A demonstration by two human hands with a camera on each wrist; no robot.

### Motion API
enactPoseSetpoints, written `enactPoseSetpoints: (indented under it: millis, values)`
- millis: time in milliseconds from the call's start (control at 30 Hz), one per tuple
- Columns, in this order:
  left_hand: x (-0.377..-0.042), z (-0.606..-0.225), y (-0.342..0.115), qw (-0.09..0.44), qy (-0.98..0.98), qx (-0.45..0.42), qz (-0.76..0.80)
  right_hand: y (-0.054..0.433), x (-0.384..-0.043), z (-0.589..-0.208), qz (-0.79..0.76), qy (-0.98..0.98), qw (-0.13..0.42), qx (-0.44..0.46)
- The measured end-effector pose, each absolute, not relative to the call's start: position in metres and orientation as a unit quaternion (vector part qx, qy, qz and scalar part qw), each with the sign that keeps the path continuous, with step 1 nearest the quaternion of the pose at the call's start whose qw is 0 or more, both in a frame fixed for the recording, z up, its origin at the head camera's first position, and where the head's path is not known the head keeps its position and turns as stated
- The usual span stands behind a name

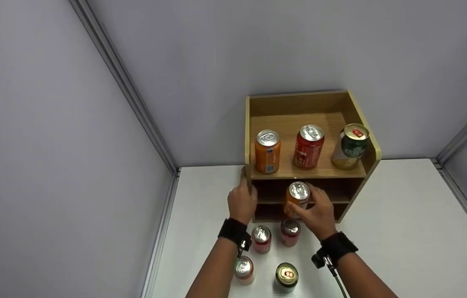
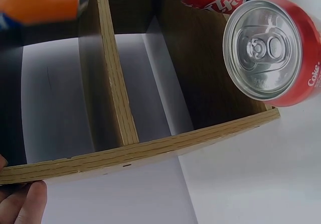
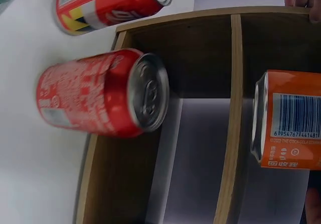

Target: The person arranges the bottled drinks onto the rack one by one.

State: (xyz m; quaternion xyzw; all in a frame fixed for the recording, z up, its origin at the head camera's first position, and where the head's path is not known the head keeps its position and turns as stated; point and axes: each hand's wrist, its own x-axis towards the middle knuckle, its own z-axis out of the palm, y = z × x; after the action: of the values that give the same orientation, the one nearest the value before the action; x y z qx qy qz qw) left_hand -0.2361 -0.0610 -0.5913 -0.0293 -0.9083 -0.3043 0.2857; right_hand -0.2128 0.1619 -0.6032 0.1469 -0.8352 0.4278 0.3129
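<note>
My right hand [image 1: 318, 213] grips an orange soda can [image 1: 298, 196] in front of the middle level of a small wooden shelf [image 1: 299, 178]. Thumb and fingers stand on opposite sides of the can. In the right wrist view the orange can's barcode [image 3: 296, 116] faces the camera. My left hand [image 1: 242, 205] holds the front edge of the shelf's left side panel; fingers [image 2: 35, 199] show on its outer face in the left wrist view. Two red cola cans [image 1: 262, 240] [image 1: 290, 232] stand on the table just before the shelf.
On the top level stand an orange can [image 1: 267, 153], a red can [image 1: 309, 147] and a green-and-gold can [image 1: 350, 147]. Nearer me on the table are another can [image 1: 244, 271] and a green can with a gold lid [image 1: 286, 277]. Grey walls [image 1: 208, 82] rise behind and beside.
</note>
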Motion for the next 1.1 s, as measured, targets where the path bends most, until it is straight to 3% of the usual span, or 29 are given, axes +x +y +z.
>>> enactPoseSetpoints:
  millis: [667, 1100]
  values:
    - [-0.236, -0.588, -0.063, 0.276, -0.914, -0.037, -0.297, 0.101, -0.245, -0.614, 0.503, -0.81, 0.284, 0.101]
    - [-0.236, -0.59, -0.064, 0.285, -0.91, -0.05, -0.296, 0.07, -0.259, -0.612, 0.547, -0.808, 0.211, 0.062]
